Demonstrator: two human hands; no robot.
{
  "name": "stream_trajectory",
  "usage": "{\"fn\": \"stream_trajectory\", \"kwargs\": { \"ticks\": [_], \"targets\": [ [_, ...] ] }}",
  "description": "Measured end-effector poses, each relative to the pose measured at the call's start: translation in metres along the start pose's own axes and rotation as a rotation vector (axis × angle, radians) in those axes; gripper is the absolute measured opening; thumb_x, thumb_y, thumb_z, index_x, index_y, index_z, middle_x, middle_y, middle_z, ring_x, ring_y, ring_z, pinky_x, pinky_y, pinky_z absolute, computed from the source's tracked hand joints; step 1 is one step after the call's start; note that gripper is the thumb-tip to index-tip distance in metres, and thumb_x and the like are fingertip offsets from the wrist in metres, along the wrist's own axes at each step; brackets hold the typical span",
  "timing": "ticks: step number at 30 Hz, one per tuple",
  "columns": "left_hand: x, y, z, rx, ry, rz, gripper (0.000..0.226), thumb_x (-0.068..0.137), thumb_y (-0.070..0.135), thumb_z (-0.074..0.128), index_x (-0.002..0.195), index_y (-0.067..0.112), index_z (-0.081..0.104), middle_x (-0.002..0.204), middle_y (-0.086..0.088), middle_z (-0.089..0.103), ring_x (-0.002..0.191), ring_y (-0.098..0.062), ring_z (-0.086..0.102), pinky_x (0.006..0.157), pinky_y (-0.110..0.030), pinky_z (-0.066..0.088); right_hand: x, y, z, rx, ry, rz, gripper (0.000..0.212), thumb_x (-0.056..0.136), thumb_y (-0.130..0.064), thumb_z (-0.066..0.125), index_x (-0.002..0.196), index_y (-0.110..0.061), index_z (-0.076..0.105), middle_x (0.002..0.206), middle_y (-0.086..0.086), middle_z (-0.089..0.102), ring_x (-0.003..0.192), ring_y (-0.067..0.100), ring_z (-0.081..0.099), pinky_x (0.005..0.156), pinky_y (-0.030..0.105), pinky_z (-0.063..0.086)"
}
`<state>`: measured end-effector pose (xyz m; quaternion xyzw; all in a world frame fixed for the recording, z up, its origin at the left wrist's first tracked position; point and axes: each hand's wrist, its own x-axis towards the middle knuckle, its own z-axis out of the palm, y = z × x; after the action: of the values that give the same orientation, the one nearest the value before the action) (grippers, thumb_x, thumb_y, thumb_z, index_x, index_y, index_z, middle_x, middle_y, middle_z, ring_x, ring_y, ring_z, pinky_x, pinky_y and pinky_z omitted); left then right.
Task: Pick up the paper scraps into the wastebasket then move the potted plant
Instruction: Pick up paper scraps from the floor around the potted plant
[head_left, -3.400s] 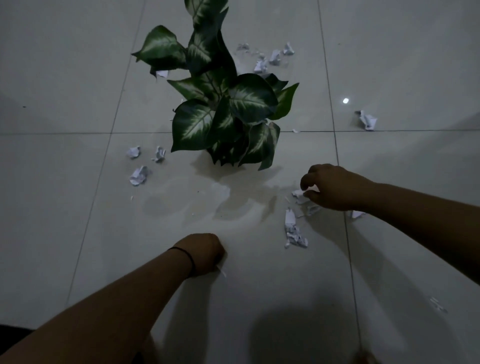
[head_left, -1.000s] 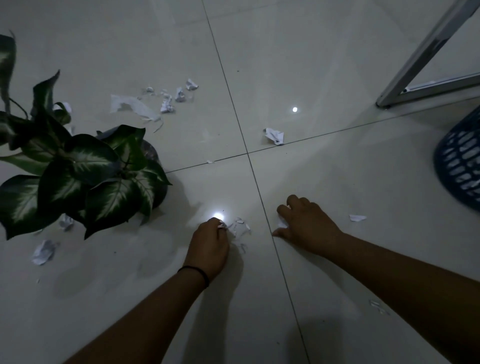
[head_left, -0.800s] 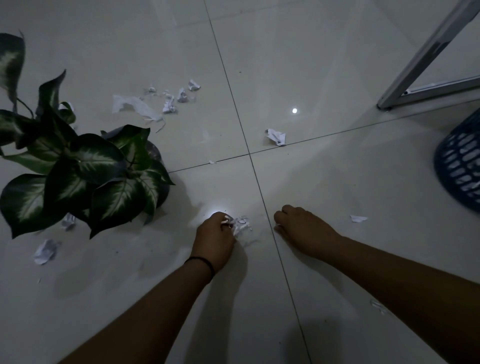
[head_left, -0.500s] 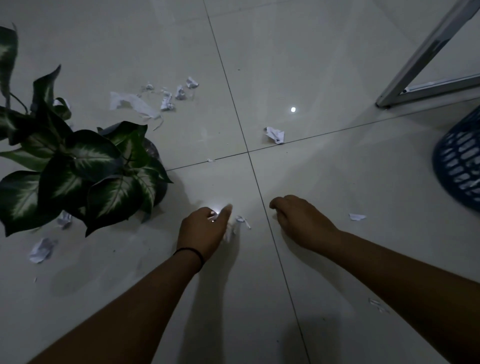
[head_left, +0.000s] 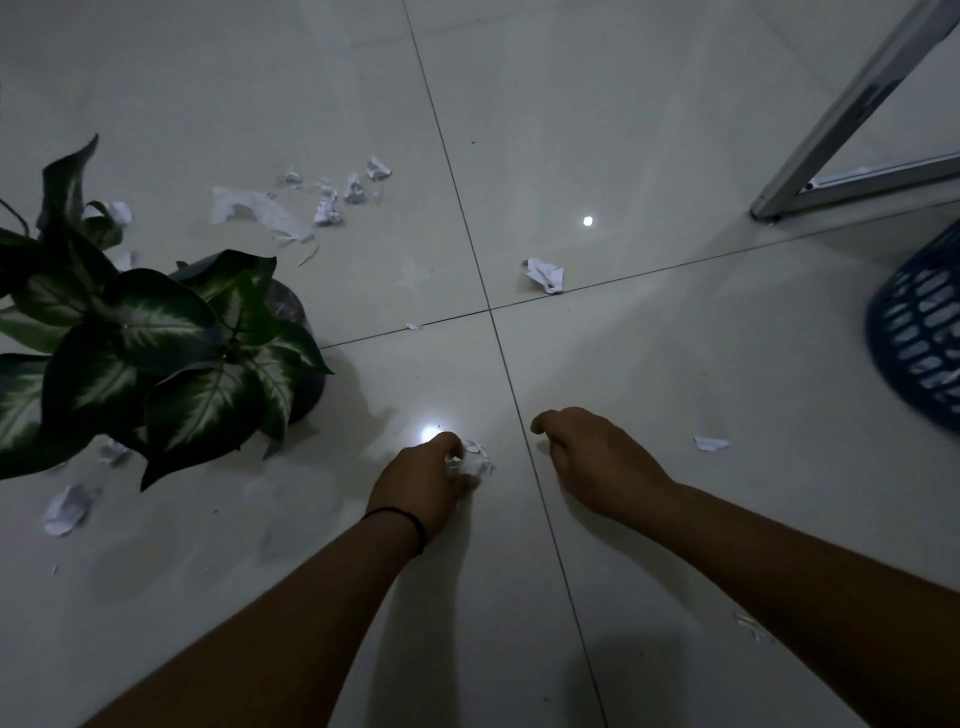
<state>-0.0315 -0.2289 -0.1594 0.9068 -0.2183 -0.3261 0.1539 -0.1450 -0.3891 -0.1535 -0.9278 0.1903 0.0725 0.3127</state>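
While the left hand (head_left: 423, 483) pinches a crumpled paper scrap (head_left: 470, 462) at lower centre of the frame, the right hand (head_left: 592, 457) hovers beside it with fingers curled; whether it holds anything I cannot tell. More scraps (head_left: 332, 200) trail across the upper left, another scrap (head_left: 544, 274) near centre. At left stands the potted plant (head_left: 156, 353), upright. At the right edge, the blue wastebasket (head_left: 919, 332).

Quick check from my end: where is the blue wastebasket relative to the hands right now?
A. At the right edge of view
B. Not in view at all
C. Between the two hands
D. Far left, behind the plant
A: the blue wastebasket sits cut off at the right edge, beyond the right hand, while the left hand pinches paper scraps near the floor's middle.
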Motion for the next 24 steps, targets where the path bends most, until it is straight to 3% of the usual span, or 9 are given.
{"fn": "stream_trajectory", "kwargs": {
  "ticks": [4,7,9,11,13,15,18,20,24],
  "targets": [
    [-0.003,0.004,0.004,-0.026,0.052,0.102,0.021,0.089,0.029,0.054,0.096,0.012,0.066,0.096,-0.002,0.065,0.093,-0.022,0.059,0.069,-0.025,0.036,0.001,0.005,0.000,0.002,0.001,0.001,0.033,0.096,-0.010,0.039,0.126,-0.010,0.054,0.116,0.016,0.060,0.101,0.031,0.058,0.084,0.038,0.046],
    [-0.004,-0.006,0.009,-0.045,0.157,0.099,0.016,0.090,0.016,0.047,0.086,0.004,0.056,0.085,-0.005,0.061,0.080,-0.025,0.055,0.062,-0.031,0.038,0.001,0.007,0.000,0.002,0.002,0.019,0.033,0.095,-0.009,0.039,0.125,-0.010,0.054,0.114,0.016,0.060,0.101,0.032,0.058,0.083,0.036,0.045],
    [-0.006,-0.010,0.007,-0.097,0.205,0.079,0.009,0.091,0.013,0.046,0.083,0.009,0.049,0.075,-0.003,0.055,0.075,-0.025,0.054,0.058,-0.028,0.039,0.002,0.008,-0.002,0.002,0.006,0.031,0.034,0.095,-0.009,0.039,0.125,-0.011,0.054,0.114,0.015,0.060,0.100,0.032,0.058,0.083,0.036,0.045],
    [-0.006,-0.007,0.002,-0.129,0.208,0.088,0.007,0.092,0.015,0.045,0.097,0.012,0.049,0.081,-0.009,0.061,0.077,-0.029,0.059,0.064,-0.034,0.046,0.003,0.009,-0.003,0.006,0.012,0.042,0.034,0.095,-0.009,0.039,0.124,-0.011,0.054,0.115,0.015,0.059,0.100,0.032,0.058,0.084,0.038,0.047],
    [-0.004,-0.002,-0.001,-0.105,0.196,0.115,0.029,0.092,0.011,0.042,0.119,0.016,0.049,0.095,-0.016,0.066,0.088,-0.031,0.062,0.075,-0.035,0.048,0.004,0.010,-0.005,0.010,0.026,0.046,0.034,0.094,-0.008,0.039,0.124,-0.010,0.055,0.115,0.016,0.060,0.100,0.033,0.058,0.085,0.040,0.048],
    [0.002,0.001,0.000,-0.028,0.189,0.166,0.032,0.091,0.010,0.040,0.119,0.014,0.054,0.106,-0.015,0.065,0.097,-0.032,0.061,0.080,-0.033,0.045,0.005,0.011,-0.006,0.002,0.035,0.053,0.034,0.095,-0.008,0.039,0.124,-0.010,0.055,0.115,0.016,0.060,0.101,0.033,0.058,0.086,0.040,0.048],
    [0.008,0.005,0.002,0.068,0.153,0.199,0.024,0.092,0.029,0.041,0.100,0.012,0.056,0.099,-0.010,0.061,0.090,-0.032,0.061,0.073,-0.034,0.047,0.002,0.015,-0.010,-0.001,0.038,0.074,0.035,0.095,-0.007,0.038,0.125,-0.010,0.054,0.115,0.015,0.060,0.100,0.031,0.058,0.085,0.039,0.047],
    [0.008,0.008,0.002,0.121,0.075,0.165,0.034,0.087,0.043,0.049,0.110,0.018,0.051,0.103,-0.005,0.054,0.091,-0.030,0.060,0.075,-0.033,0.048,0.000,0.019,-0.012,-0.007,0.053,0.077,0.034,0.094,-0.005,0.038,0.124,-0.009,0.055,0.114,0.016,0.060,0.099,0.032,0.058,0.083,0.039,0.047],
    [0.009,0.012,0.003,0.209,0.017,0.158,0.028,0.086,0.040,0.052,0.106,0.021,0.053,0.094,-0.004,0.045,0.083,-0.030,0.057,0.071,-0.029,0.045,-0.001,0.025,-0.016,-0.031,0.082,0.086,0.033,0.094,-0.005,0.038,0.123,-0.007,0.055,0.113,0.018,0.061,0.097,0.033,0.058,0.082,0.039,0.047]
  ]
}}
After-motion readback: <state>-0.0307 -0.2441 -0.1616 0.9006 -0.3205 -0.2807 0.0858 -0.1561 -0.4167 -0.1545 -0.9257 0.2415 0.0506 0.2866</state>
